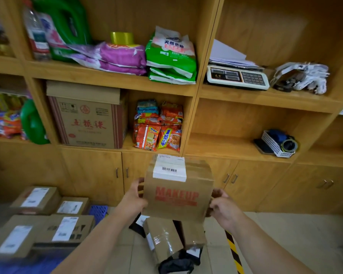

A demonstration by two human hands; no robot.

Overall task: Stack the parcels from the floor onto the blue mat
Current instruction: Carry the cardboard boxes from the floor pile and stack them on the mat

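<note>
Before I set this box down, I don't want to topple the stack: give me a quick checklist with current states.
1. Both hands on the box: left hand and right hand hold opposite sides; ok.
2. Box level: slightly tilted; ok.
3. Stack on the mat has flat tops: ok.
4. Stack is stable: blurred; cannot tell.
5. Floor underfoot: parcels lie below; not ok.

A tall light-brown wooden shelving unit fills the wall ahead, split into open compartments by upright panels. Below the shelves runs a row of matching wooden cabinet doors with small metal handles. The pale beige tiled floor carries a black-and-yellow striped tape line. The light is warm and even.
</note>
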